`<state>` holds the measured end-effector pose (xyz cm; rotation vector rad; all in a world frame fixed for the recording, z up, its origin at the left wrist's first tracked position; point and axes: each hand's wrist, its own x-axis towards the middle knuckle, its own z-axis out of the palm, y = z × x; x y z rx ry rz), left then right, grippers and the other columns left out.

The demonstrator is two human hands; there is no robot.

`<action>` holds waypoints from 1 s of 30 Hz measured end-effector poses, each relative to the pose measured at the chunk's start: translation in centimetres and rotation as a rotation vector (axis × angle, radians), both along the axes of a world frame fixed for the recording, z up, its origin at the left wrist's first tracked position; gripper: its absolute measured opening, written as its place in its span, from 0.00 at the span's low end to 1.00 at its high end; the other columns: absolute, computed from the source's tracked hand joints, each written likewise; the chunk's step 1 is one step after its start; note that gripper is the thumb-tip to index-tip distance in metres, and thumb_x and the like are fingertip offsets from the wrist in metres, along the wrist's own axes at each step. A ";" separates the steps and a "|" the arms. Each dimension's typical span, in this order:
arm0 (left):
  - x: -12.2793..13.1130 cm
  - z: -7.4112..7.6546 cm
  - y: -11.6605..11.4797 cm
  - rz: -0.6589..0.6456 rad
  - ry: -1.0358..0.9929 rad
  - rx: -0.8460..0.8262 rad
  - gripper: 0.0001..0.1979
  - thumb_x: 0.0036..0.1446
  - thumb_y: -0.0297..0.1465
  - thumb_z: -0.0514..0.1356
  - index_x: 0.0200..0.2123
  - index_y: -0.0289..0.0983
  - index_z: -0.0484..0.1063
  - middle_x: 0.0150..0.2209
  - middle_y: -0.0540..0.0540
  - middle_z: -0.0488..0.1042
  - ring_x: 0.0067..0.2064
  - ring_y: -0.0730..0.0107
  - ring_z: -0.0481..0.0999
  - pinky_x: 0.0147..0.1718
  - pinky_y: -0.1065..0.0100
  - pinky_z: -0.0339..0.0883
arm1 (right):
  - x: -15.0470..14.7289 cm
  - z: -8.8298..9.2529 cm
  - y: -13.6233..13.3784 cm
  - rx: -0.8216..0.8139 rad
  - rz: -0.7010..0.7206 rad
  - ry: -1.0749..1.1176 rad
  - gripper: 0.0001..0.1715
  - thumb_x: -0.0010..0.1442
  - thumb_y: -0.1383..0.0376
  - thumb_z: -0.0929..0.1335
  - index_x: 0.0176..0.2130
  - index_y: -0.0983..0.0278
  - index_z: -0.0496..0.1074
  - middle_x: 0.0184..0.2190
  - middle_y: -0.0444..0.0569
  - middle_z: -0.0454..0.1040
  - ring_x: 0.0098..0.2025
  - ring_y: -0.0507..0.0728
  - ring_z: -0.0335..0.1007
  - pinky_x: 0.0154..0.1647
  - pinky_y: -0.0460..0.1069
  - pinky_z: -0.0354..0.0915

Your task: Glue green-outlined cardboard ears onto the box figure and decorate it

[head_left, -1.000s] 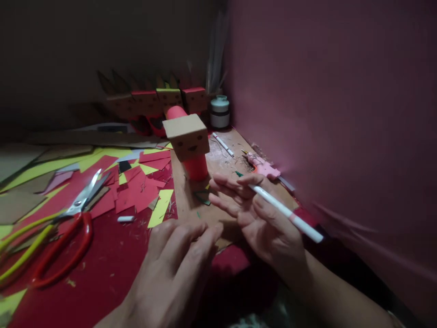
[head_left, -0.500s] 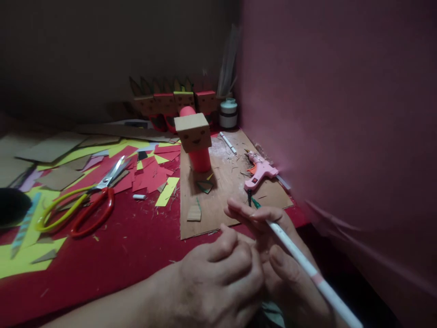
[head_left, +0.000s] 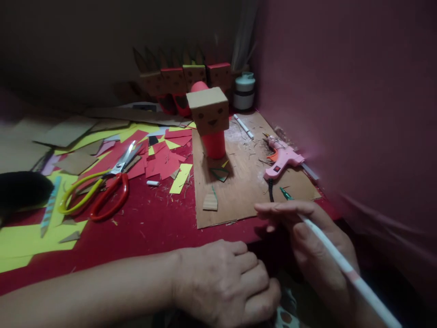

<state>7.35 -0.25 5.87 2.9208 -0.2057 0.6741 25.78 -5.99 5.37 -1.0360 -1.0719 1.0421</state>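
My right hand (head_left: 307,243) grips a white pen (head_left: 341,264) with a green tip, which points at the near right corner of a cardboard sheet (head_left: 239,191). My left hand (head_left: 228,282) lies curled in a loose fist at the table's near edge, and what its fingers hold, if anything, is hidden. On the cardboard sheet stands a cardboard cube with a drawn face (head_left: 209,109) on a red tube (head_left: 214,145). A small cardboard scrap (head_left: 210,202) and a green-edged triangle (head_left: 220,174) lie in front of it.
A pink glue gun (head_left: 282,157) lies by the maroon wall (head_left: 341,91) on the right. Red and yellow scissors (head_left: 102,191) and several paper scraps (head_left: 160,159) cover the red table to the left. More cardboard cubes (head_left: 184,75) and a jar (head_left: 245,91) stand at the back.
The view has tilted down and left. My left hand has pulled back from my right hand and curled at the table edge. My right hand keeps the pen, now lower.
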 end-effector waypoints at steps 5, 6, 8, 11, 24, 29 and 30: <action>-1.3 0.6 1.2 0.060 0.071 -0.310 0.14 0.68 0.23 0.49 0.45 0.28 0.74 0.31 0.46 0.75 0.27 0.67 0.69 0.23 0.63 0.65 | 0.0 -1.2 0.4 0.130 -0.088 -0.242 0.13 0.69 0.59 0.68 0.43 0.52 0.84 0.30 0.46 0.81 0.31 0.56 0.75 0.31 0.49 0.72; -1.5 0.7 1.4 0.067 0.090 -0.344 0.13 0.68 0.23 0.50 0.46 0.28 0.73 0.31 0.46 0.75 0.28 0.67 0.69 0.23 0.63 0.66 | 0.1 -1.4 0.5 0.139 -0.110 -0.278 0.13 0.69 0.58 0.68 0.42 0.53 0.85 0.28 0.46 0.80 0.29 0.57 0.74 0.30 0.51 0.71; -1.9 0.8 1.5 0.066 0.141 -0.379 0.10 0.66 0.24 0.54 0.48 0.29 0.72 0.33 0.45 0.76 0.28 0.66 0.70 0.22 0.62 0.66 | -0.1 -1.5 0.4 0.094 -0.189 -0.340 0.12 0.66 0.59 0.69 0.40 0.54 0.85 0.25 0.46 0.78 0.27 0.57 0.73 0.28 0.51 0.69; -2.3 0.8 1.6 0.045 0.183 -0.472 0.09 0.64 0.24 0.59 0.48 0.31 0.72 0.35 0.46 0.77 0.29 0.67 0.72 0.23 0.63 0.68 | -0.9 -1.3 0.0 -0.113 -0.296 -0.327 0.10 0.62 0.60 0.71 0.43 0.55 0.84 0.22 0.43 0.77 0.23 0.55 0.72 0.25 0.49 0.68; -2.0 1.3 1.4 0.090 0.232 -0.546 0.12 0.67 0.28 0.59 0.31 0.31 0.76 0.29 0.46 0.75 0.27 0.71 0.69 0.22 0.66 0.65 | -1.7 -0.8 -0.4 -0.271 -0.396 -0.236 0.09 0.59 0.57 0.75 0.39 0.53 0.75 0.26 0.47 0.81 0.26 0.58 0.78 0.23 0.49 0.72; -2.1 1.6 1.6 0.109 0.133 -0.744 0.08 0.66 0.26 0.59 0.36 0.30 0.78 0.31 0.45 0.77 0.29 0.73 0.73 0.27 0.72 0.69 | -1.7 -1.0 -0.1 -0.259 -0.398 -0.178 0.10 0.56 0.58 0.76 0.38 0.56 0.76 0.24 0.46 0.80 0.25 0.57 0.77 0.24 0.49 0.72; -2.0 1.6 1.5 0.101 0.124 -0.764 0.07 0.65 0.25 0.60 0.36 0.30 0.78 0.31 0.45 0.77 0.29 0.73 0.73 0.28 0.73 0.70 | -1.6 -1.1 0.0 -0.266 -0.405 -0.164 0.10 0.56 0.58 0.76 0.38 0.56 0.76 0.24 0.46 0.80 0.25 0.56 0.76 0.24 0.48 0.72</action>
